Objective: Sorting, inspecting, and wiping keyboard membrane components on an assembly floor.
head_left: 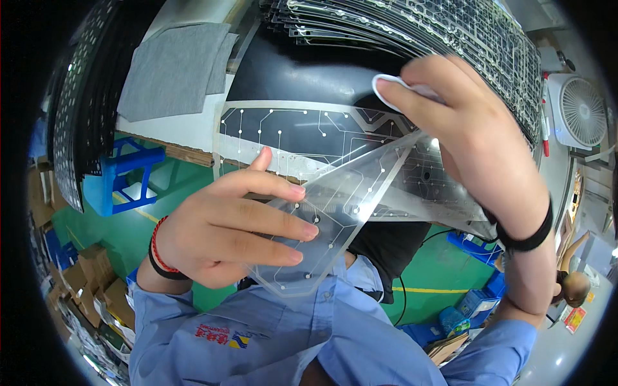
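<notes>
A clear flexible circuit film (322, 248) with pale printed lines and dots hangs over the table's near edge, its pointed corner in front of my shirt. My left hand (225, 228) lies against it, fingers stretched and spread; the thumb is mostly hidden. At the far right of the film, my right hand (457, 96) is closed on a white cloth-like piece (388, 90), whose edge curls round the fingertips. Another printed stretch of film (283, 119) lies flat on the black work surface (290, 74). Whether both stretches are one sheet I cannot tell.
A thick stack of printed sheets (450, 29) lies at the far right. Grey cloths (174, 71) rest at the far left, above a blue stool (125, 170). A white fan (579, 109) stands right. Cardboard boxes (96, 267) line the green floor's left; another person (573, 286) is at the right.
</notes>
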